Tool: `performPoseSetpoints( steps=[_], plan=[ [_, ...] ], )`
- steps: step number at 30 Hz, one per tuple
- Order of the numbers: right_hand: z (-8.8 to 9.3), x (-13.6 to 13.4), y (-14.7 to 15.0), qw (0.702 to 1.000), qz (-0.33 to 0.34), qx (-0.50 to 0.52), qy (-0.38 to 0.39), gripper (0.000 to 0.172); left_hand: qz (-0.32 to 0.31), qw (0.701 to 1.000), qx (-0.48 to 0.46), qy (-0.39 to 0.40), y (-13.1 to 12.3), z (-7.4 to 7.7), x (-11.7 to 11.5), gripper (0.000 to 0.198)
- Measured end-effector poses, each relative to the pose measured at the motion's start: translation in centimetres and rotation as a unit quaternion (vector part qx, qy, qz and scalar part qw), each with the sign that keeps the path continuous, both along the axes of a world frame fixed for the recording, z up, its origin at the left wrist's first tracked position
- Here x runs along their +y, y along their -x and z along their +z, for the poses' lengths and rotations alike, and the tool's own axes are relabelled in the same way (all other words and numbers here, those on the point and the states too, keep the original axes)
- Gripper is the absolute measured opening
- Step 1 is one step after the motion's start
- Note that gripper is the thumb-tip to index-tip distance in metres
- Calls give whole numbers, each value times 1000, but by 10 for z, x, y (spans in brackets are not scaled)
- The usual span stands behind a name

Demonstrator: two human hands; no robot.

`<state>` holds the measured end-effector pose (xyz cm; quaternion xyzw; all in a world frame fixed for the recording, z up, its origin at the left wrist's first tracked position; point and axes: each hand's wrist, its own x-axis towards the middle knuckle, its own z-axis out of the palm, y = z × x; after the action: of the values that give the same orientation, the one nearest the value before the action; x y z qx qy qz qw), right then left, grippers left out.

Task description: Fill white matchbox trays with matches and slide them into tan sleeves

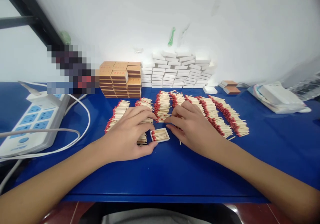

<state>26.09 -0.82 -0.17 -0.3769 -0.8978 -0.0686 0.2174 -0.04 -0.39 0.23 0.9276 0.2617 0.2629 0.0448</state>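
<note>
A small white matchbox tray with red-tipped matches inside lies on the blue table. My left hand has its thumb and a finger at the tray's left corners, while its other fingers stretch to the near end of a match row. From the other side my right hand reaches in, its fingers curled and its fingertips at the right ends of the nearest matches. Its thumb and index finger are apart. Further match rows lie left and right, partly covered by my hands.
Closed orange-brown matchboxes are stacked at the back left, beside piled white trays against the wall. Two matchbox pieces and a plastic-wrapped pack lie at right. A power strip with cords occupies the left.
</note>
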Motion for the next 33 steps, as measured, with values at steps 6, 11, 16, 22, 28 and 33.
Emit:
performPoseSetpoints(
  steps=[6, 11, 16, 22, 28, 33],
  plan=[
    [-3, 0, 2, 1000, 1, -16, 15, 19, -8, 1000, 11, 3, -1, 1, -3, 17],
    [-5, 4, 3, 1000, 12, -1, 19, 17, -8, 1000, 14, -4, 0, 0, -4, 19],
    [-6, 5, 3, 999, 31, 11, 26, 18, -6, 1000, 18, -3, 0, 0, -3, 20],
    [-7, 5, 3, 998, 34, 24, 41, 12, -11, 1000, 15, -2, 0, 0, -4, 19],
    [-9, 6, 5, 999, 24, 9, 38, 15, -10, 1000, 17, -4, 1, -1, -4, 19],
    [-11, 3, 8, 998, -7, -65, 26, 19, -13, 1000, 18, -3, 1, -1, -4, 19]
  ],
)
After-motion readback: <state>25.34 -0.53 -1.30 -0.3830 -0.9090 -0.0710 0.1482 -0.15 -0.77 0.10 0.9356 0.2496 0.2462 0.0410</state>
